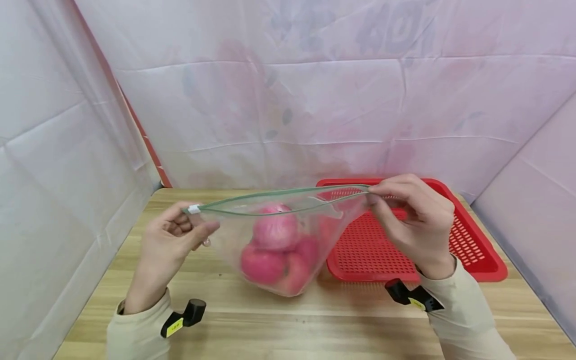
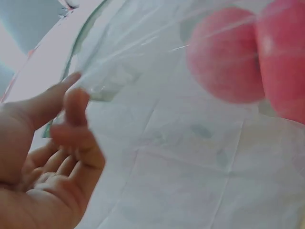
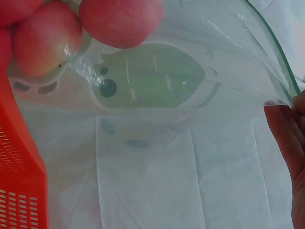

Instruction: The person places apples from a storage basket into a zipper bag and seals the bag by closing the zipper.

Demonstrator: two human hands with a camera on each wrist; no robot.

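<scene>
A clear zip bag (image 1: 225,235) with a green-edged mouth hangs between my hands, holding several red apples (image 1: 275,232). Its mouth gapes slightly, and a white slider (image 1: 194,209) sits at the left end. My left hand (image 1: 173,235) grips that left corner beside the slider, fingers curled behind the plastic. At the opposite end, my right hand (image 1: 416,217) pinches the top corner between thumb and fingers. The right wrist view shows apples (image 3: 121,21) through the plastic, with a printed green patch (image 3: 157,76) behind them.
A red perforated plastic basket (image 1: 488,265) stands on the wooden table (image 1: 270,335), behind and to the right of the bag, partly under my right hand. White sheeting (image 1: 315,110) walls off the back and both sides.
</scene>
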